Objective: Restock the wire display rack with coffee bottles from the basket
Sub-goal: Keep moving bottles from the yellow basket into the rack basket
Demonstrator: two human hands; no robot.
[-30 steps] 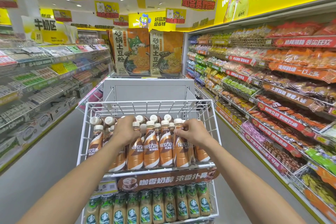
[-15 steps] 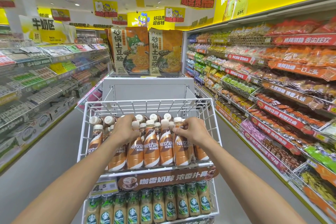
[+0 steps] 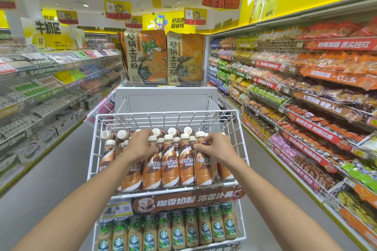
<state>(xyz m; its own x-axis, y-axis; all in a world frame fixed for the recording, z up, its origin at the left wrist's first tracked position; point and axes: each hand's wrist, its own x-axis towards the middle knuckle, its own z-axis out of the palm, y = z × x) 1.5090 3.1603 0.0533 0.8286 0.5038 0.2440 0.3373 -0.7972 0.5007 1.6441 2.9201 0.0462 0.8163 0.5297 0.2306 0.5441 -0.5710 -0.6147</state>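
Left grip point(image 3: 140, 145) is curled round bottles point(image 3: 152, 167) mid-row in the rack's point(image 3: 167, 113) top tier. Right grip point(image 3: 214, 149) pinches an end bottle point(image 3: 204, 167) neck, right side of rack

Both bare forearms stretch forward, converging on the coffee bottles point(image 3: 170, 167). There's the left hand point(image 3: 140, 146), fingers curled over necks left of centre, while the right hand point(image 3: 214, 149) pinches a neck near their right end.
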